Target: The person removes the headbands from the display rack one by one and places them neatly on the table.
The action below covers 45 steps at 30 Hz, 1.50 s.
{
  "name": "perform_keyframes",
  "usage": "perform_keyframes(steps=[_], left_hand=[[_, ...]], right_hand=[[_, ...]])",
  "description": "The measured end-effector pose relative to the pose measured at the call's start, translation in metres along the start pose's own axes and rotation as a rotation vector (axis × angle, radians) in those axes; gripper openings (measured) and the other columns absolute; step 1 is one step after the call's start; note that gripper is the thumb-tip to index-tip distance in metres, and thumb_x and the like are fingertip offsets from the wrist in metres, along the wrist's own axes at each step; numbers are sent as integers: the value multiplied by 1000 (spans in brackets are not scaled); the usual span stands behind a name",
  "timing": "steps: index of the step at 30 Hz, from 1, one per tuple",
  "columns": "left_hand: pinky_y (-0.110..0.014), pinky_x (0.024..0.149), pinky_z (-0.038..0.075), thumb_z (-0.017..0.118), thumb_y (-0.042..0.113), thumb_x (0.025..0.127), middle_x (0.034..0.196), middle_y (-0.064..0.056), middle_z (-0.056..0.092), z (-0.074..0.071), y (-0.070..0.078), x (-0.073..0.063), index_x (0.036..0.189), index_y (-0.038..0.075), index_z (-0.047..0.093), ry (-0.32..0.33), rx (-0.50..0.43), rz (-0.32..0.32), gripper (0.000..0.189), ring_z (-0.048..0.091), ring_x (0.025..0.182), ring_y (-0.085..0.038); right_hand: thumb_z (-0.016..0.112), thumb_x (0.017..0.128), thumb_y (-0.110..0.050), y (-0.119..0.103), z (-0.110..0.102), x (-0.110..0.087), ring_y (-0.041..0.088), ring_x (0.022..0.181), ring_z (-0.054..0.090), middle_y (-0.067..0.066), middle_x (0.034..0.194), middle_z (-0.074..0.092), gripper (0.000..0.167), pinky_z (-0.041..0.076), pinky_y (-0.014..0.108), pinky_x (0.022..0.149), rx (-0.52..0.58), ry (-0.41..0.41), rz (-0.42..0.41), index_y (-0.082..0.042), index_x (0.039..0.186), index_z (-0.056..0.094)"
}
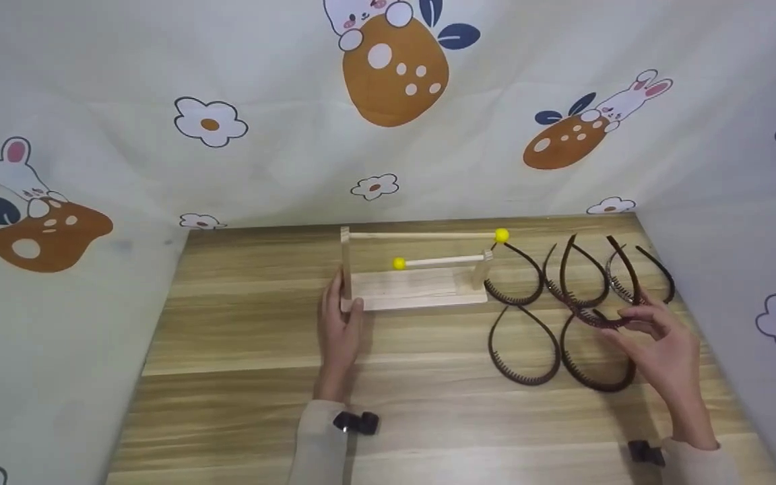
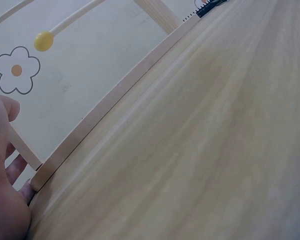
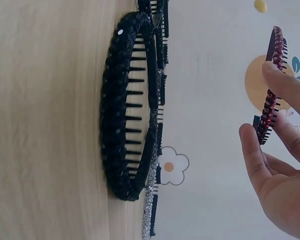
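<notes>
My left hand (image 1: 339, 330) grips the left end of a pale wooden stand (image 1: 408, 289), its thumb in front of the upright post and its fingers behind. Two horizontal rods run from the stand's posts, each tipped with a yellow ball (image 1: 502, 235). On the right, my right hand (image 1: 667, 347) pinches a dark toothed headband (image 1: 626, 261) between thumb and fingers, raised above the table with its ends up. Red stones show along this headband in the right wrist view. Below and behind it lie several other headbands (image 1: 525, 380), dark and toothed, one with silvery glitter.
The wood-grain table (image 1: 240, 404) carries the stand at its back middle and the headbands at its right. A patterned cloth (image 1: 280, 175) with rabbits and flowers hangs along the back and both sides. Dark straps sit at both sleeve cuffs.
</notes>
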<state>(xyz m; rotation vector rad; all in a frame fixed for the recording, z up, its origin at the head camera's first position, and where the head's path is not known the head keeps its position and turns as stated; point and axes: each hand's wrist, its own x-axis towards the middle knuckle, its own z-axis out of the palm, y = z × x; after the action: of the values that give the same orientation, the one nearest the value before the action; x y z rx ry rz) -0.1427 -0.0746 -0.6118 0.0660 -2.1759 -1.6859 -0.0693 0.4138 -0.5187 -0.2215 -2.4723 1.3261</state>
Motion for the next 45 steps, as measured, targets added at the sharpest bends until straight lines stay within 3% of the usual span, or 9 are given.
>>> perform_keyframes(steps=[5, 10, 17, 28, 33, 36, 40, 45], left_hand=[[-64, 122, 42, 67, 12, 109, 167, -19, 47, 0, -1, 0, 170, 9, 44, -12, -4, -17, 65, 45, 153, -41], [-60, 130, 33, 66, 15, 111, 171, -13, 44, 0, 0, -1, 172, 14, 41, -33, -14, -55, 66, 39, 158, -36], [-62, 128, 36, 66, 15, 111, 172, -14, 43, 1, -1, 0, 172, 13, 41, -31, -5, -40, 66, 38, 159, -37], [-64, 130, 31, 66, 14, 110, 171, -16, 43, 0, -1, 1, 171, 10, 42, -24, -14, -21, 65, 38, 159, -39], [-64, 130, 31, 66, 13, 110, 171, -17, 43, -1, -1, 0, 170, 8, 42, -23, -11, -16, 65, 38, 159, -41], [-65, 123, 40, 65, 14, 111, 171, -18, 42, -1, 0, 0, 171, 9, 41, -32, -18, -35, 64, 40, 157, -41], [-63, 110, 52, 65, 15, 112, 171, -17, 42, -2, 1, -1, 171, 10, 41, -40, -25, -67, 64, 43, 154, -40], [-63, 109, 53, 65, 14, 112, 171, -15, 43, -1, 0, 0, 171, 12, 41, -39, -40, -66, 64, 44, 154, -40]], right_hand=[[95, 76, 14, 7, -9, -3, -9, 89, 70, 27, 169, 46, 47, 56, 6, 81, -9, -2, -17, 13, 117, 73], [98, 76, 8, 15, -18, -5, -11, 87, 68, 24, 168, 48, 46, 56, 6, 75, -77, 17, -5, 9, 117, 75], [100, 78, 1, 27, -29, -6, -12, 85, 65, 19, 171, 46, 48, 55, 6, 74, -147, -6, 17, 5, 119, 76], [101, 80, -12, 35, -48, -13, -14, 84, 59, 3, 175, 41, 48, 51, 6, 72, -277, -59, -7, -2, 121, 78], [102, 79, -13, 42, -54, -14, -15, 81, 59, 19, 172, 42, 48, 51, 6, 69, -316, -86, -32, -3, 119, 78], [101, 79, -10, 46, -58, -16, -10, 74, 62, 28, 167, 46, 47, 52, 9, 63, -307, -86, -47, -1, 118, 78], [101, 79, -9, 50, -64, -19, -7, 73, 62, 32, 163, 49, 47, 51, 11, 61, -300, -81, -42, 0, 119, 78], [101, 80, -10, 56, -72, -20, -17, 85, 54, 34, 161, 51, 47, 47, 6, 68, -320, -69, -23, 2, 119, 77]])
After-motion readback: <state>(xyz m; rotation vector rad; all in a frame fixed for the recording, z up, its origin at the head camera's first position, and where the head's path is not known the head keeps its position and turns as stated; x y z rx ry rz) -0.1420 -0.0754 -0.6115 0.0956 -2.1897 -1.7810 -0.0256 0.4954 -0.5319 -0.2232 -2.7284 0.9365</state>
